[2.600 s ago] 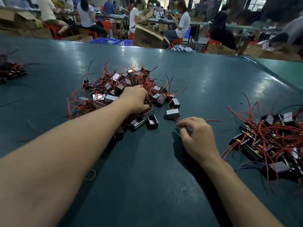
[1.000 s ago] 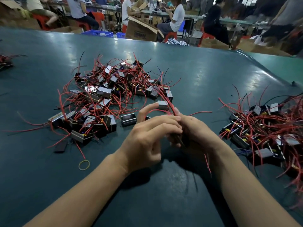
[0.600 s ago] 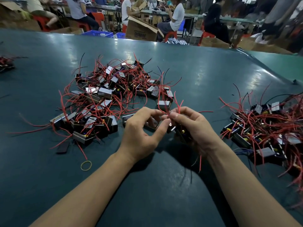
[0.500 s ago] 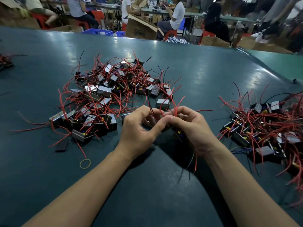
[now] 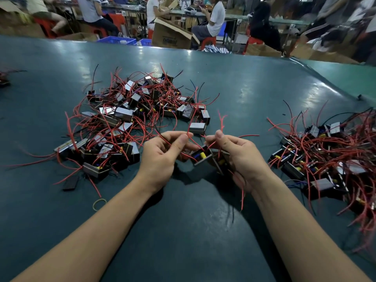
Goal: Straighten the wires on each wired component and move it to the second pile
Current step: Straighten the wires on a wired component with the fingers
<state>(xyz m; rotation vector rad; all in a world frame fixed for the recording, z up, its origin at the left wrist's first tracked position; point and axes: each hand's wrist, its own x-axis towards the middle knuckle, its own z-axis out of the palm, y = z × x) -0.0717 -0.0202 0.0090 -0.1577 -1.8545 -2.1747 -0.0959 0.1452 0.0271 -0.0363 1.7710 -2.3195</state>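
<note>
A: Surface and room?

B: Dark teal table (image 5: 234, 84), glossy, with light glare. Behind its far edge: a workshop with seated people, an open cardboard box (image 5: 171, 35) and blue crates (image 5: 117, 40).

A: The task's thing?

B: A wired component (image 5: 200, 157), a small black block with yellow and blue parts showing in its open face and thin red wires (image 5: 192, 142) coming out. It is held above the table between the two hands, in front of the person. More red wire hangs below the right wrist.

A: Grip, each hand?

B: Left hand (image 5: 160, 157): thumb and fingers curled, pinching a red wire. Right hand (image 5: 237, 153): fingers curled round the component's body, thumb and forefinger pinching another wire near its top.

A: Surroundings?

B: First pile (image 5: 130, 117) lies beyond and left of the hands, black blocks in tangled red wires. Second pile (image 5: 333, 159) lies to the right, well apart from the first. A yellow rubber band (image 5: 99, 204) and a flat black piece (image 5: 70, 183) lie on the table near the left forearm. A few more wired parts sit at the far left edge (image 5: 4, 78).

A: Obstructions?

B: The right palm hides much of the component's body.
</note>
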